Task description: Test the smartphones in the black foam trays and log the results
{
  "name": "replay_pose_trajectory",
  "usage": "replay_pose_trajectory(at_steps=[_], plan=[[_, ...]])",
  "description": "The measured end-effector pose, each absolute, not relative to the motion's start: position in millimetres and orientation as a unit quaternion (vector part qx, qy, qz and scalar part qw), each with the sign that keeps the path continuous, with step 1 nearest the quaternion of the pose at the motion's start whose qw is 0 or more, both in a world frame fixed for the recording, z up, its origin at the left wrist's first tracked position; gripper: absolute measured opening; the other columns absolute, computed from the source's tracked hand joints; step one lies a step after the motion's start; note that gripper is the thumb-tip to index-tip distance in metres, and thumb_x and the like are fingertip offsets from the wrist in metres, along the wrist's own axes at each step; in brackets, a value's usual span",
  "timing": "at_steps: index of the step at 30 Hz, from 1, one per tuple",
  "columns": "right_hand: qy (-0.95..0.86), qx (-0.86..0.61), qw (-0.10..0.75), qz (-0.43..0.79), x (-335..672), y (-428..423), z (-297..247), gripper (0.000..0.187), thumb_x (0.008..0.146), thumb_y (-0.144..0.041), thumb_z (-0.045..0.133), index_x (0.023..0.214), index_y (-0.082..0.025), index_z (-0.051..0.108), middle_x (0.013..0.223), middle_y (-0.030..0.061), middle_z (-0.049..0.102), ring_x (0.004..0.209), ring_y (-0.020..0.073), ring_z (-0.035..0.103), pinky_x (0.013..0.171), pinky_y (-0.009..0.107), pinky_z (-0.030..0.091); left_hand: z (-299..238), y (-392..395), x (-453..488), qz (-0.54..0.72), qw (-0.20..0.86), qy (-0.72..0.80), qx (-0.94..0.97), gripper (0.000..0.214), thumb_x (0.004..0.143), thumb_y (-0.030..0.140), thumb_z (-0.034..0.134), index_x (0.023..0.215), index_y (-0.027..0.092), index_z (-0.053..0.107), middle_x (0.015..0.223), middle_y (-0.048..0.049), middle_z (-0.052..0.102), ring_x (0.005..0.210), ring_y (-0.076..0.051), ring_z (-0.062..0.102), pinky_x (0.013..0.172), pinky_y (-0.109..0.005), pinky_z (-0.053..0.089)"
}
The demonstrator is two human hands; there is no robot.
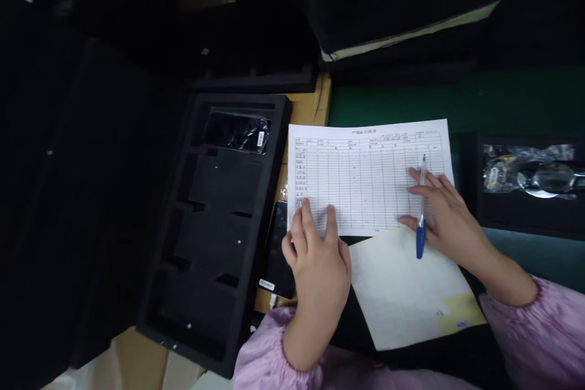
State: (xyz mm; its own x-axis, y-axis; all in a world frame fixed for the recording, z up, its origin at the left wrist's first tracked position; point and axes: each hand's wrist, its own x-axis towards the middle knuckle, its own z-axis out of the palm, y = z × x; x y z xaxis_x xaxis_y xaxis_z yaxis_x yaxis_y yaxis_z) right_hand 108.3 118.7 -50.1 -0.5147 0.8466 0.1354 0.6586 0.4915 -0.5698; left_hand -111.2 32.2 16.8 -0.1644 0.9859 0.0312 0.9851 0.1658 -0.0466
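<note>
A printed form (365,183) with a ruled grid and handwritten entries lies in front of me. My left hand (317,256) rests on its lower left corner, fingers spread. At the form's right side, my right hand (443,213) holds a clear pen (421,204) with a blue cap on its lower end, the bare tip pointing away from me. The fingertips of that hand touch the paper. Partly under the form's lower edge is a blank-looking pale sheet (406,286) with a yellowish corner.
Left of the form lies a dark phone (278,256) with a white cable plug (273,300) at its lower end. A black foam tray (205,213) holds a bagged phone (235,131). On the right, plastic-bagged items (503,170) sit beside a magnifier-like round lens (551,178).
</note>
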Motion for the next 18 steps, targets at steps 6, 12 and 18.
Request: replay_pose_trajectory(at_steps=[6,12,18], plan=[[-0.838,-0.452,0.201,0.231,107,119,-48,0.037,0.095,-0.039,0.059,0.126,-0.020,0.049,0.153,0.0162,0.045,0.146,0.0335,0.035,0.119,0.063,0.028,6,36,-89,-0.005,0.016,-0.745,-0.666,0.048,0.088,0.013,0.051,0.135,0.016,0.056,0.156,-0.0281,0.032,0.145,-0.048,0.028,0.103,-0.086,0.008],[-0.829,-0.455,0.210,0.248,105,121,-46,0.035,0.095,-0.037,0.059,0.125,-0.021,0.051,0.151,0.0154,0.047,0.145,0.0331,0.037,0.119,0.062,0.028,-3,41,-76,-0.039,-0.017,-0.708,-0.705,0.055,0.087,0.012,0.053,0.141,0.013,0.049,0.154,-0.0274,0.036,0.144,-0.042,0.035,0.110,-0.067,0.034],[-0.659,-0.558,0.389,0.321,93,120,-15,0.022,0.092,-0.046,0.062,0.088,-0.025,0.062,0.085,0.0054,0.070,0.092,0.0261,0.069,0.083,0.043,0.056,-6,41,-78,-0.059,-0.089,-0.671,-0.734,0.055,0.087,0.013,0.050,0.143,0.015,0.048,0.146,-0.0210,0.049,0.134,-0.036,0.048,0.105,-0.054,0.047]])
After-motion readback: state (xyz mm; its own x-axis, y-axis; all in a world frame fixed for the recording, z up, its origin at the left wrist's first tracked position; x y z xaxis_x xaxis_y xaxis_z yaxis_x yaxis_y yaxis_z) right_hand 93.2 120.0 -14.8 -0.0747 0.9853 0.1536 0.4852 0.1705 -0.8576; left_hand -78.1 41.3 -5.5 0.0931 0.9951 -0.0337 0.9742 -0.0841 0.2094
